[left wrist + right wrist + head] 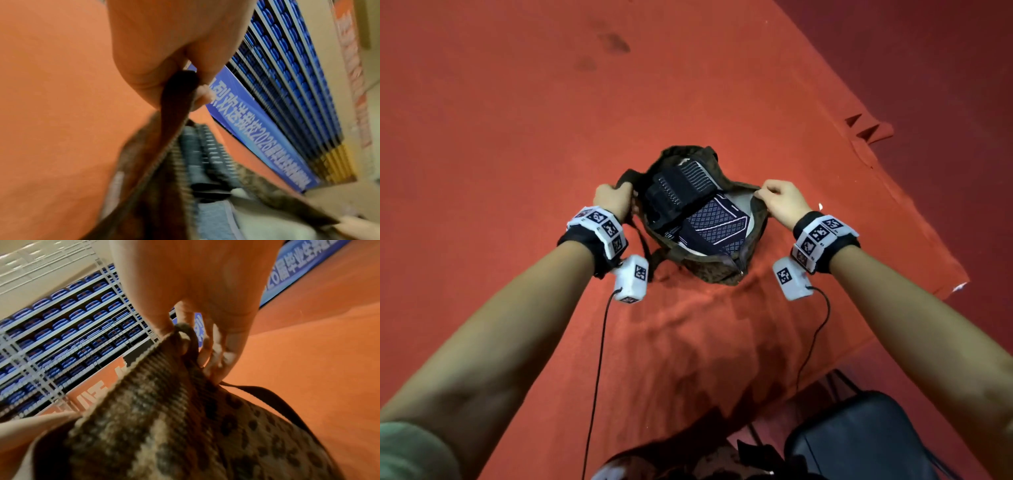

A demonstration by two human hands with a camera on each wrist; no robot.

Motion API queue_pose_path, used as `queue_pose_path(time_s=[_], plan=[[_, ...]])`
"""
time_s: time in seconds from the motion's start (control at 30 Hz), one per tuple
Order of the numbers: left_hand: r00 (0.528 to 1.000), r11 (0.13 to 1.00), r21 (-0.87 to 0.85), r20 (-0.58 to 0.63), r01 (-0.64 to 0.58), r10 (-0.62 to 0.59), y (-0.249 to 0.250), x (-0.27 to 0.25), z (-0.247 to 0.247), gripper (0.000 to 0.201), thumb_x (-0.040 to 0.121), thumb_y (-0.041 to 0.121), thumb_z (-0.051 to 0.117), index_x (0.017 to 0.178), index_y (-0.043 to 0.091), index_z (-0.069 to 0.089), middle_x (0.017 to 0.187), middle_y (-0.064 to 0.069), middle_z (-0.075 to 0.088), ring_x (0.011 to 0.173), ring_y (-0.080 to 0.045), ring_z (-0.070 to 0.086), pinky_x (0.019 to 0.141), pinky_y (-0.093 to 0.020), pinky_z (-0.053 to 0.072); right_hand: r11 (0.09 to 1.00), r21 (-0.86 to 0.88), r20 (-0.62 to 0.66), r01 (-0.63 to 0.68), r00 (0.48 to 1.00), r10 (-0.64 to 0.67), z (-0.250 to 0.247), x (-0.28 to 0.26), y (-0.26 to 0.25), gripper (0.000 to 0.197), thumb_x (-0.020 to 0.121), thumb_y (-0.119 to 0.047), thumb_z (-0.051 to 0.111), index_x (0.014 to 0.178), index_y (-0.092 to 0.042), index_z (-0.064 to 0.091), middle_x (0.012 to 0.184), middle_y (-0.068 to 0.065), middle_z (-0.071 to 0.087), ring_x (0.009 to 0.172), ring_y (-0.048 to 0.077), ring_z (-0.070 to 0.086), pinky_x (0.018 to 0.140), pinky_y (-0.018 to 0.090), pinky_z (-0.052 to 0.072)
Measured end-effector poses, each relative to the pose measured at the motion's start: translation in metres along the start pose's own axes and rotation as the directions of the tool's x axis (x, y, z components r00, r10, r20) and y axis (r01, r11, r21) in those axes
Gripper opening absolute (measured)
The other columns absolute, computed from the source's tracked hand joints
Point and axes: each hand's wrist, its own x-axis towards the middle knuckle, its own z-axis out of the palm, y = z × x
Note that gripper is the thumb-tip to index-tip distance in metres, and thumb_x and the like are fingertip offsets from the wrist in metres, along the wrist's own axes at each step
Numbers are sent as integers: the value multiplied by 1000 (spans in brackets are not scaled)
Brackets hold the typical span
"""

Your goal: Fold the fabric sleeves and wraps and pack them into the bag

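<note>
A brown leopard-print bag [709, 270] stands open on the red cloth. Inside lie folded dark fabric pieces: a black one with white dashes [681, 188] and a navy one with a white diamond pattern [717, 222]. My left hand [614, 198] grips the bag's left rim, its fingers curled round the dark edge [180, 84]. My right hand [779, 200] pinches the right rim [180, 337]. The two hands hold the mouth spread wide. The zipper's closed end [738, 265] sits at the near side of the bag.
The red cloth [517, 137] covers the whole surface; its right edge [914, 219] runs diagonally, with darker red floor beyond. A dark case [859, 438] lies at the bottom right. Cables hang from both wrist units. Blue seat rows [61, 331] and a banner [257, 129] stand far off.
</note>
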Motion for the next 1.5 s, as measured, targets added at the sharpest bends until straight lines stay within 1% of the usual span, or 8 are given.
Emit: queue_pose_path(time_s=[0.13,0.3,0.43,0.73,0.83,1.07,1.23,1.5], plan=[[993,989,-124,77,-76,86,28,2,17,21,86,1,49,65,3,53,37,4,52,34,-10,52,42,-20,41,998,42,11,42,999,-43,11,14,-5,36,93,-21,50,59,-18,38,57,-1,38,57,15,39,56,28,31],[941,774,547,80,-318,330,24,-4,20,48,82,15,60,123,-3,42,126,-22,48,114,-40,48,91,-41,39,997,-76,15,6,1000,-5,12,28,-2,6,88,-15,54,91,-15,49,72,-6,47,76,18,47,59,27,33],[716,438,653,238,-618,657,6,-12,33,76,78,16,60,146,11,25,150,-14,26,139,-35,23,112,-53,25,980,-198,18,9,1000,-5,12,26,-5,31,90,-23,55,120,-13,55,96,3,60,84,21,57,70,23,38],[772,78,770,623,-633,121,4,-8,56,58,98,41,37,149,22,20,159,1,12,146,-25,10,105,-71,3,975,-10,-146,223,964,-222,3,21,-11,17,91,-16,56,101,-12,69,93,-3,65,88,10,55,78,17,35],[769,91,780,578,-619,274,10,-28,58,40,96,34,39,132,20,49,139,-3,46,136,-28,31,100,-78,1,989,46,-111,140,985,-134,9,13,0,15,91,-18,59,102,-15,68,82,-6,62,79,12,55,73,19,39],[333,19,364,827,-931,454,-16,-83,73,63,87,56,51,138,24,35,113,-5,56,102,-28,58,89,-40,43,938,311,-70,-151,981,181,25,-28,13,22,92,1,30,99,-10,48,79,8,57,62,17,56,65,33,52],[389,249,308,823,-918,414,-46,-87,81,39,89,25,57,127,24,51,108,-5,55,98,-29,59,84,-41,47,909,263,158,-324,944,291,50,-77,41,23,85,11,43,76,-10,46,82,22,64,45,11,59,58,32,51],[507,660,86,716,-746,480,-42,-83,76,15,85,7,66,100,9,70,93,2,68,90,-9,61,83,-3,37,780,516,393,-354,907,151,65,-119,39,34,92,0,53,126,5,49,82,11,64,54,2,65,63,17,55]])
